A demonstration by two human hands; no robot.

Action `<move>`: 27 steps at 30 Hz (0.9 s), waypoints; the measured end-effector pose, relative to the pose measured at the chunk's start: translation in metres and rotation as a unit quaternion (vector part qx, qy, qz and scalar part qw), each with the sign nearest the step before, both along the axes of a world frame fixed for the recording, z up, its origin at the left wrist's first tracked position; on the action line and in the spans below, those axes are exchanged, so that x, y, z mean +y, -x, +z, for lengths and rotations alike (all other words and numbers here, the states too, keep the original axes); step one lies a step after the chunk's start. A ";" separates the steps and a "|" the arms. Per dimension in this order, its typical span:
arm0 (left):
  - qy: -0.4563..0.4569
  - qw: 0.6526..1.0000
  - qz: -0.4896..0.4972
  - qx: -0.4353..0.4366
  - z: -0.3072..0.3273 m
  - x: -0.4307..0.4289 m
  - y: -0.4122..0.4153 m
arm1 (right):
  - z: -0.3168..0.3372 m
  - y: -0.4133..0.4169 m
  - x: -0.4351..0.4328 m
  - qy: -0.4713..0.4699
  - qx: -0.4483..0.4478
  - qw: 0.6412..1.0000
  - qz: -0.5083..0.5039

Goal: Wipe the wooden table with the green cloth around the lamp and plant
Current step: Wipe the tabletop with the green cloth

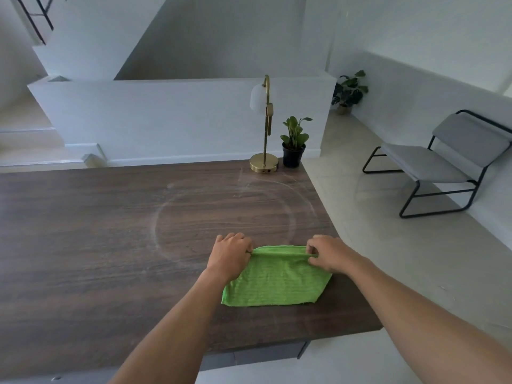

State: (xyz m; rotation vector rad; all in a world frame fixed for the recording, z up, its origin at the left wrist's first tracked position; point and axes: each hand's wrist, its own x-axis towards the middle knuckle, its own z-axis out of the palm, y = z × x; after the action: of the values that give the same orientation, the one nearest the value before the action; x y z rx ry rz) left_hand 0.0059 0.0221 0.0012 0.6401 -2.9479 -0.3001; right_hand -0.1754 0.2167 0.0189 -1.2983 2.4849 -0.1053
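Both forearms enter from the bottom edge, so we see no elbows or anything above them. The bench (97, 231) is cut off at the left and near edges. The left hand (230, 256) covers the far left corner of the green cloth (277, 278), and we cannot see the fingertips under the knuckles; they appear to pinch the folded far edge. The right hand (329, 253) pinches the far right corner between thumb and curled fingers, closed on the fabric. Both wrists are angled inward, palms down, hands level with each other.

The cloth lies flat on the bench near its right edge, its far edge doubled over. Faint pale arcs mark the wood beyond it; we cannot tell whether they are dust or moisture. The lamp (264, 162) and the plant (293, 145) stand side by side at the far right corner, well apart from the cloth.
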 end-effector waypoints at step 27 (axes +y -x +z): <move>-0.121 0.988 -0.058 -0.082 0.063 0.013 -0.003 | 0.060 0.013 0.062 0.029 -0.026 0.999 0.027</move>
State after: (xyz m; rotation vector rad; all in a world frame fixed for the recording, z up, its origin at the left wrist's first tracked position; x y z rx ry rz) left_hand 0.0093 0.0354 0.0643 0.5439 -3.1420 -0.6549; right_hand -0.1886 0.2788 0.0793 -1.3661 2.4177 -0.1963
